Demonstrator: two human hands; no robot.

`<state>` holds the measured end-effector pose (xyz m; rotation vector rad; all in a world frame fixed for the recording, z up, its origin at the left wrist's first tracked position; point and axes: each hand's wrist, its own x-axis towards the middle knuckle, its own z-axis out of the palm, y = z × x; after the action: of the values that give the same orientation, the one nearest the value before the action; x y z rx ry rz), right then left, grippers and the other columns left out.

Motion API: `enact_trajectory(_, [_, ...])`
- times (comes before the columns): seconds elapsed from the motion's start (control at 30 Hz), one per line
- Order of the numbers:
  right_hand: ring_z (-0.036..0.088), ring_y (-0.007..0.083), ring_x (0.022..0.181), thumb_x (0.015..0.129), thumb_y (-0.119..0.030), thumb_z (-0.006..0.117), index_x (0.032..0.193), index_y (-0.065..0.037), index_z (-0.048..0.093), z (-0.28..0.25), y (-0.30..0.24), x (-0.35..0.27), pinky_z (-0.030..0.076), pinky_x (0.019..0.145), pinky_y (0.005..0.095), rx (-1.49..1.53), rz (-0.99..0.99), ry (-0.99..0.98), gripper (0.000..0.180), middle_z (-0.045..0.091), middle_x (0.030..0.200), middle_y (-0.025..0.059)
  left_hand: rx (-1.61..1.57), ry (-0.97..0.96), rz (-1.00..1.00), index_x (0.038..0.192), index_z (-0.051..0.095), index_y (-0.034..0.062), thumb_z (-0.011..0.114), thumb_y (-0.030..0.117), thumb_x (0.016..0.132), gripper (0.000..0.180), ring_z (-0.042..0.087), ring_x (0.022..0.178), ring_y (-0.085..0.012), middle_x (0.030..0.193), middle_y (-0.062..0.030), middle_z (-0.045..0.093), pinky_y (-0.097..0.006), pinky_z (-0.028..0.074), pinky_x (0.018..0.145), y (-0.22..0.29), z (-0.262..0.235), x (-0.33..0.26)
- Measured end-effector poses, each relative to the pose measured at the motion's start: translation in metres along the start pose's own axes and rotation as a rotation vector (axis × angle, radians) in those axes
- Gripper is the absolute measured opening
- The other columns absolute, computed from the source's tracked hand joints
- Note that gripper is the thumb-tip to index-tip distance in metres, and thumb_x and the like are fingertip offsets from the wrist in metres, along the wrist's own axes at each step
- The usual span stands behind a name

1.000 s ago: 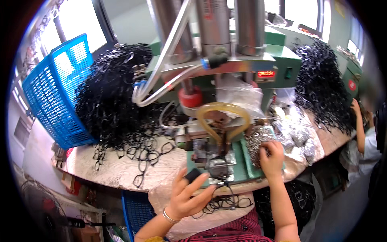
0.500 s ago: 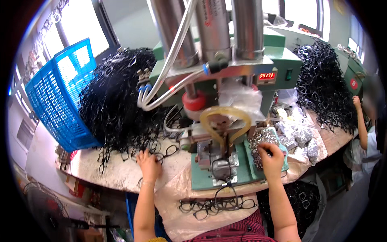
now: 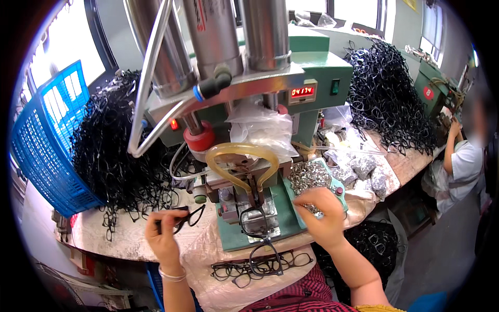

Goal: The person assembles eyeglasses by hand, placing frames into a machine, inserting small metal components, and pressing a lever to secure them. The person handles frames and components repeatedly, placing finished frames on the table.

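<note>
My left hand (image 3: pixel 164 236) is closed on a black eyeglass frame (image 3: pixel 195 216), held above the table left of the green press (image 3: pixel 234 236). My right hand (image 3: pixel 325 218) has its fingers pinched together just in front of a heap of small metal parts (image 3: pixel 307 177); anything between the fingertips is too small to make out. Another black eyeglass frame (image 3: pixel 265 260) sits in the press, one rim under the tool and the other hanging over the front edge. Below it, several black frames (image 3: pixel 228 270) lie on the cloth at my lap.
A big pile of black frames (image 3: pixel 112 140) rises at the left beside a blue basket (image 3: pixel 47 151). Another pile (image 3: pixel 390 93) stands at the back right. Bags of metal parts (image 3: pixel 364 166) lie right of the press. A co-worker (image 3: pixel 460 161) is at the far right.
My left hand has picked up an eyeglass frame from the table. My right hand has come nearer from the metal parts, fingers still pinched. The view has shifted to the right.
</note>
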<state>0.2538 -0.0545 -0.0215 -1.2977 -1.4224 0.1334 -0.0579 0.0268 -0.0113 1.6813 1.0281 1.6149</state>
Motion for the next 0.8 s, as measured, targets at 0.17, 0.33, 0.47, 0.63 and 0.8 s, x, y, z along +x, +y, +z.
enact_trajectory(0.17, [0.064, 0.0154, 0.086, 0.078, 0.000, 0.071, 0.127, 0.003, 0.052, 0.055, -0.004, 0.021, 0.048, 0.083, 0.0304, 0.461, 0.355, -0.026, 0.053, 0.068, 0.088, 0.0061, -0.034, 0.017, -0.123, 0.086, 0.055, -0.0009, 0.052, 0.015, 0.104, 0.024, 0.065, 0.075, -0.0131, 0.083, -0.0119, 0.072, -0.024, 0.051, 0.073, -0.027, 0.008, -0.019])
enact_trajectory(0.33, [0.062, 0.0116, 0.090, 0.079, -0.002, 0.071, 0.131, 0.004, 0.048, 0.056, -0.013, 0.009, 0.045, 0.089, 0.0275, 0.422, 0.403, -0.004, 0.057, 0.067, 0.087, 0.0054, -0.100, 0.336, -0.103, 0.080, 0.047, 0.0037, 0.039, 0.024, 0.109, 0.036, 0.036, 0.055, -0.0058, 0.073, -0.0101, 0.066, -0.021, 0.032, 0.052, -0.046, 0.012, -0.024])
enact_trajectory(0.47, [0.062, 0.0117, 0.090, 0.079, -0.003, 0.073, 0.132, 0.006, 0.046, 0.060, -0.018, 0.014, 0.044, 0.092, 0.0265, 0.563, 0.413, -0.072, 0.060, 0.066, 0.085, 0.0043, -0.290, 0.046, 0.423, 0.080, 0.048, 0.0024, 0.044, 0.024, 0.107, 0.035, 0.047, 0.051, -0.0088, 0.069, -0.0163, 0.068, -0.022, 0.037, 0.049, 0.045, 0.023, 0.011])
enact_trajectory(0.63, [0.062, 0.0144, 0.096, 0.081, -0.003, 0.070, 0.135, 0.006, 0.044, 0.059, -0.031, 0.014, 0.044, 0.095, 0.0293, 0.651, 0.401, -0.019, 0.060, 0.065, 0.107, 0.0096, 0.221, -0.138, 0.358, 0.077, 0.061, 0.0024, 0.062, 0.013, 0.095, 0.020, 0.053, 0.052, -0.0099, 0.077, -0.0046, 0.074, -0.024, 0.039, 0.049, 0.090, 0.056, 0.046])
enact_trajectory(0.8, [0.059, 0.0283, 0.116, 0.081, -0.010, 0.071, 0.123, -0.002, 0.059, 0.016, -0.035, 0.005, 0.044, 0.100, 0.0387, 0.269, 0.203, -0.215, 0.044, 0.063, 0.118, 0.0174, 0.367, -0.515, 0.937, 0.079, 0.061, 0.0071, 0.077, 0.027, 0.085, 0.026, 0.061, 0.061, -0.0179, 0.087, -0.0046, 0.073, -0.031, 0.051, 0.054, 0.078, 0.049, 0.015])
